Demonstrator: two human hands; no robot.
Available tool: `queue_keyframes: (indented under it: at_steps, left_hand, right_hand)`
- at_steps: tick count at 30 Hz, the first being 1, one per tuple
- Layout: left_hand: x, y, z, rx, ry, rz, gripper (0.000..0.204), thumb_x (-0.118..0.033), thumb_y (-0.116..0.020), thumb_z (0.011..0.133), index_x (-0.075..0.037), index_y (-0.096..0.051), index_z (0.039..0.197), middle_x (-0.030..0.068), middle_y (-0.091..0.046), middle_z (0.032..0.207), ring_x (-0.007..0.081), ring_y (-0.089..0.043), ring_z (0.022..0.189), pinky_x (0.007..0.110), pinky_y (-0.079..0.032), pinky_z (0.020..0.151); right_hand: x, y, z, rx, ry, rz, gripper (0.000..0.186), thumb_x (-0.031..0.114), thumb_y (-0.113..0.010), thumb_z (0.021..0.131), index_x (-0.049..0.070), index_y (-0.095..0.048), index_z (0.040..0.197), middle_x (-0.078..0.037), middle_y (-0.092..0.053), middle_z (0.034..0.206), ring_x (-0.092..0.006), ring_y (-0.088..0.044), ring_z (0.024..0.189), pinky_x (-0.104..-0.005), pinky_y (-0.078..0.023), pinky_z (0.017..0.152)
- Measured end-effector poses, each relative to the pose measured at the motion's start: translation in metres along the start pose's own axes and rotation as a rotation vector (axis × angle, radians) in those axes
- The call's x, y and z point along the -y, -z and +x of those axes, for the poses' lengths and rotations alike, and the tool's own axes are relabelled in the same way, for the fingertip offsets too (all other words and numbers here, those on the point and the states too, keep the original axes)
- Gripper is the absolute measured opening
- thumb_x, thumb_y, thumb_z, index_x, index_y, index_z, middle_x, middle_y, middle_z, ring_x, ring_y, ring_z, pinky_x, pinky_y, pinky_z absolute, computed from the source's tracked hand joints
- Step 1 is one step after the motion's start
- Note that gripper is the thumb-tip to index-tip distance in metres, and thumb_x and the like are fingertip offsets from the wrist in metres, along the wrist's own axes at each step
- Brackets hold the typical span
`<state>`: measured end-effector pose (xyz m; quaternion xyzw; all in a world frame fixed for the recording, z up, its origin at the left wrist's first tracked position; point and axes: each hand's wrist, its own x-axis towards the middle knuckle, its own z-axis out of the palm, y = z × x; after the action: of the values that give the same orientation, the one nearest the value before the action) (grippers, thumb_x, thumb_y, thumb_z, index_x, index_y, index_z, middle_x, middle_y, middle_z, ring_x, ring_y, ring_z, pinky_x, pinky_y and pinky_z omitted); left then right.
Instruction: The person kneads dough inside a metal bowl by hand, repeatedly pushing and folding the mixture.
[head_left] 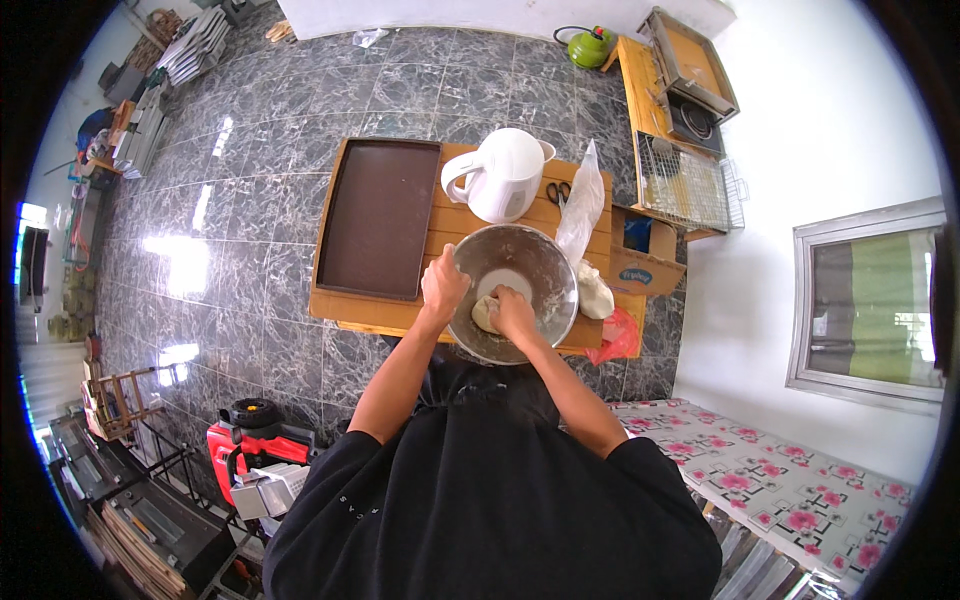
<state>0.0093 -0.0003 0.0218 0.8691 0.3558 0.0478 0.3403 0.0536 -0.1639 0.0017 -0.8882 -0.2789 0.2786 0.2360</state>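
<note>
A metal mixing bowl (545,258) sits at the near edge of the wooden table, with whitish residue on its inner wall. My left hand (444,284) is closed around the bowl's left rim. Inside the bowl my right hand (512,313) presses on a pale lump of dough (485,314), its fingers curled over the dough's right side. Just beyond the bowl stands a white electric kettle (503,176). Right of the bowl lie a clear plastic bag (584,205) and a knotted white bag (595,292).
A dark baking tray (380,218) covers the left of the wooden table (440,226). Black-handled scissors (558,192) lie beside the kettle. A cardboard box (650,272) and a red plastic bag (618,337) are at the right edge. A red machine (262,440) stands on the floor at lower left.
</note>
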Motion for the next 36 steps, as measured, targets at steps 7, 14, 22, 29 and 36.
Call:
queue_keyframes:
  at_steps: [7,14,22,29,36]
  left_hand:
    - [0.001,-0.001,-0.001,-0.032,-0.038,0.003,0.038,-0.008,-0.061,0.073,-0.004,-0.055,0.11,0.0251,-0.067,0.085,0.0449,-0.065,0.083,0.053,-0.052,0.073]
    - [0.007,-0.006,0.001,-0.002,-0.014,0.004,0.042,-0.01,-0.06,0.075,-0.004,-0.055,0.117,0.0263,-0.067,0.086,0.0453,-0.065,0.083,0.053,-0.052,0.073]
    - [0.015,-0.009,-0.002,0.005,-0.029,-0.028,0.044,-0.007,-0.059,0.075,-0.003,-0.053,0.118,0.0282,-0.066,0.087,0.047,-0.065,0.085,0.054,-0.051,0.075]
    - [0.009,-0.003,-0.002,-0.016,-0.083,-0.046,0.038,-0.007,-0.06,0.076,-0.004,-0.053,0.113,0.0281,-0.066,0.086,0.0473,-0.064,0.084,0.055,-0.051,0.074]
    - [0.002,0.0,0.0,0.019,-0.019,-0.036,0.039,-0.007,-0.058,0.075,-0.003,-0.055,0.114,0.0288,-0.065,0.082,0.0481,-0.063,0.083,0.055,-0.049,0.074]
  right_hand:
    - [0.013,0.001,-0.002,0.141,0.106,0.098,0.031,0.036,-0.063,0.087,0.006,-0.071,0.082,-0.019,-0.068,0.08,-0.0379,-0.065,0.075,-0.0463,-0.048,0.068]
    - [0.045,0.008,-0.002,0.423,0.046,-0.105,0.033,0.035,-0.06,0.082,0.005,-0.072,0.075,-0.022,-0.067,0.08,-0.0391,-0.066,0.077,-0.0467,-0.051,0.072]
    - [0.024,-0.051,-0.009,-0.06,0.296,-0.331,0.026,0.027,-0.06,0.081,0.006,-0.07,0.068,-0.019,-0.067,0.07,-0.0372,-0.066,0.064,-0.0484,-0.052,0.063]
    - [0.005,-0.063,0.018,-0.209,0.268,-0.322,0.023,0.026,-0.057,0.086,0.007,-0.068,0.078,-0.018,-0.067,0.069,-0.0382,-0.066,0.064,-0.0487,-0.052,0.063]
    - [0.005,-0.045,0.047,-0.4,0.241,-0.006,0.023,0.023,-0.056,0.09,0.006,-0.061,0.074,-0.02,-0.065,0.072,-0.0398,-0.063,0.064,-0.0504,-0.051,0.062]
